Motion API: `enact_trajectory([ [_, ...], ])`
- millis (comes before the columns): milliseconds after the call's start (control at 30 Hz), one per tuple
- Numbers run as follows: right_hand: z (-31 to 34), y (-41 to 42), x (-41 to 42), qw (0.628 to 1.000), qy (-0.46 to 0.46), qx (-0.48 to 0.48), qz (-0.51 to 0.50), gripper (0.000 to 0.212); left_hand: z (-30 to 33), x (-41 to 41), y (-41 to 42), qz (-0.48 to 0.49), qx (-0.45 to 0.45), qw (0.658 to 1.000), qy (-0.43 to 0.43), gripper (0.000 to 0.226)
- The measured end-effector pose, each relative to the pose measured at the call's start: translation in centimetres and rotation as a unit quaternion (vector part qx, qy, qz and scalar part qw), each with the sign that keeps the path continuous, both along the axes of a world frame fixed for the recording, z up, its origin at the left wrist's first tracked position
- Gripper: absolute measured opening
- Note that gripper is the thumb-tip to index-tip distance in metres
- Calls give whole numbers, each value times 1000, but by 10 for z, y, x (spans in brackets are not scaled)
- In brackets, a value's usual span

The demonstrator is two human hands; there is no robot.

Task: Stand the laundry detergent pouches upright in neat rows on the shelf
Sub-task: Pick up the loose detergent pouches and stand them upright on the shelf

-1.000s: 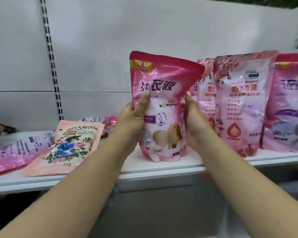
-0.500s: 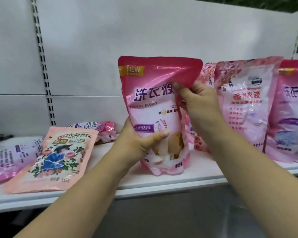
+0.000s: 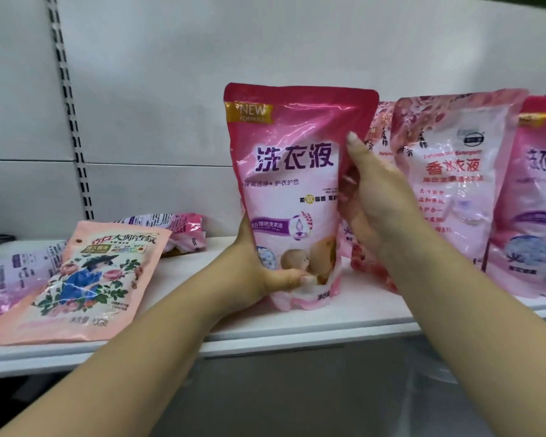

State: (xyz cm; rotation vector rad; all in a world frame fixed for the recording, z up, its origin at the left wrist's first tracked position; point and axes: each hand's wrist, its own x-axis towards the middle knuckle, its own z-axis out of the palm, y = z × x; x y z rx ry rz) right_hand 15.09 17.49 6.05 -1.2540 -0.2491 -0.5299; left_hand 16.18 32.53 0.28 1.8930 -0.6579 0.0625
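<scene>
The white shelf (image 3: 265, 329) runs nine to three, its front lip bare below the pouches. A pink pouch (image 3: 293, 190) stands upright at centre, base on the board. At three o'clock a pale pouch (image 3: 454, 184) stands close beside it; at nine a peach pouch (image 3: 85, 279) lies flat, open board between. The left hand (image 3: 265, 272) grips the base, thumb across the front; the right hand (image 3: 375, 197) wraps its right edge.

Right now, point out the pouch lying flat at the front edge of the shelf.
The peach floral pouch, left of the left hand, lies face up; the pink pouch in hand stands.
</scene>
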Motion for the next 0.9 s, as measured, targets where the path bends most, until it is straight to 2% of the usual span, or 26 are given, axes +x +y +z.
enact_trajectory([
  [133,16,4,15,997,-22,29,-70,27,0,7,-5,13,14,1000,14,94],
  [267,6,-2,26,998,17,1,-64,30,7,19,-14,55,46,997,13,106],
  [300,0,-1,26,997,45,-28,-58,41,9,23,-17,70,57,996,19,107],
  [367,-18,2,29,989,105,-94,-39,90,11,32,-22,84,82,993,24,103],
  [400,-25,1,32,986,122,-112,-31,104,10,36,-26,79,84,993,21,100],
  [433,-29,2,33,983,129,-127,-28,108,8,40,-29,74,78,994,24,96],
  [467,-30,3,32,981,131,-138,-34,102,6,44,-30,74,63,995,27,92],
  [533,-29,4,33,977,132,-162,-51,76,3,50,-29,83,40,995,29,86],
  [600,-32,-1,39,970,128,-198,-61,64,1,55,-26,91,30,995,20,98],
  [667,-34,1,39,970,109,-209,-60,60,1,56,-23,93,38,995,10,108],
  [767,-37,6,34,964,109,-227,-81,61,2,47,-19,96,37,995,17,96],
  [833,-40,5,32,958,102,-242,-115,60,8,30,-15,115,94,989,4,98],
  [900,-42,4,24,936,55,-299,-178,56,14,8,1,164,168,970,-70,96],
])
